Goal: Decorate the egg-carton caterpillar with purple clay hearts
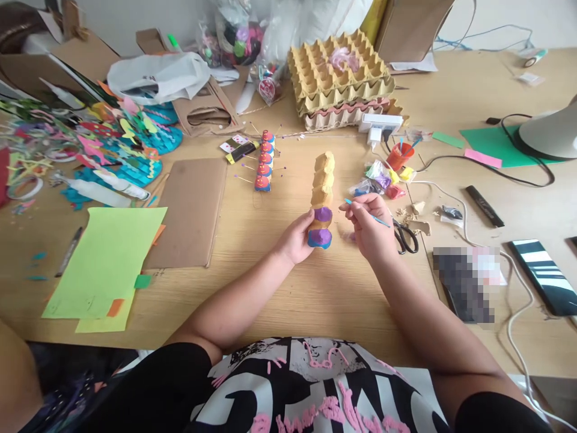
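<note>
Near left: green paper (108, 258), then brown cardboard (192, 210). Right of that, farther: red-and-blue strip (264, 162) with pins sticking out both sides. Center: left hand (294, 239) grips the near end of the carton strip (323, 195), thumb on its left side; 2 near cups purple, 3 far cups yellow. Just right: right hand (372, 228), fingers pinching 1 blue stick (379, 220), tip apart from the carton strip. Black-handled scissors (409, 239) right beside that hand.

Lime-green paper (108, 258), brown cardboard (190, 210) and white bottles (97, 192) at left, a phone (544, 278) at right.
</note>
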### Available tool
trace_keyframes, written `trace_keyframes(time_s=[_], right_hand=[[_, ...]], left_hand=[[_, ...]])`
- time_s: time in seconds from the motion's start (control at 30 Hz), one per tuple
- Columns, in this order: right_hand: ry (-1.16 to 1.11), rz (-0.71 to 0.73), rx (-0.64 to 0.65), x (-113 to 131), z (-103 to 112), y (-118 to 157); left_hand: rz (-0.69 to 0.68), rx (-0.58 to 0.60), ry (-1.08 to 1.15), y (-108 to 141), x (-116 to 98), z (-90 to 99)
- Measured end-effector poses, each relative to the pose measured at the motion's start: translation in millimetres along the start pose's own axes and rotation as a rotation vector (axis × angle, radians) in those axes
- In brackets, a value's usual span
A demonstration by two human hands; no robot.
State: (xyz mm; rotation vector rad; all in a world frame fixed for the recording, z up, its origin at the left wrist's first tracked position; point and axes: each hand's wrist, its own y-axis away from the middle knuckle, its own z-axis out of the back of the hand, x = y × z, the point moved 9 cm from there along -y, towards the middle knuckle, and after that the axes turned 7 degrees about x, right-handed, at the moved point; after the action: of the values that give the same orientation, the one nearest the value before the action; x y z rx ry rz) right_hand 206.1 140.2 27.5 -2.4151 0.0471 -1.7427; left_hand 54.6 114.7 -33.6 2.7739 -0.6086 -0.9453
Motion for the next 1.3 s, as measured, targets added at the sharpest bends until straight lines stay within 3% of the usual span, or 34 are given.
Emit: trace_keyframes(time_s=[0.23, 0.6, 0.8, 1.1, 1.3], right_hand=[[0.067, -0.038, 0.139, -6.1, -18.3, -12.3], [0.249, -0.048, 0.189, -7.2, -28.7, -2.0], [0.291, 0.096, 0.150, 2.9, -26.2, -0.8], [0.597, 0.194, 0.293, 23.2, -34.2, -1.6], [0.640, 0.245, 0.296, 33.2, -38.4, -0.2]], left_hand=[[-0.041, 0.066, -0.020, -4.3, -6.9, 2.9], [-0.040, 0.074, -0.004, -4.1, 0.2, 8.3], [-0.131, 0.074, -0.029, -0.1, -8.9, 5.5], [-0.188, 0.087, -0.179, 5.3, -17.5, -4.4], [-0.198, 0.086, -0.212, 6.0, -17.4, -2.4]])
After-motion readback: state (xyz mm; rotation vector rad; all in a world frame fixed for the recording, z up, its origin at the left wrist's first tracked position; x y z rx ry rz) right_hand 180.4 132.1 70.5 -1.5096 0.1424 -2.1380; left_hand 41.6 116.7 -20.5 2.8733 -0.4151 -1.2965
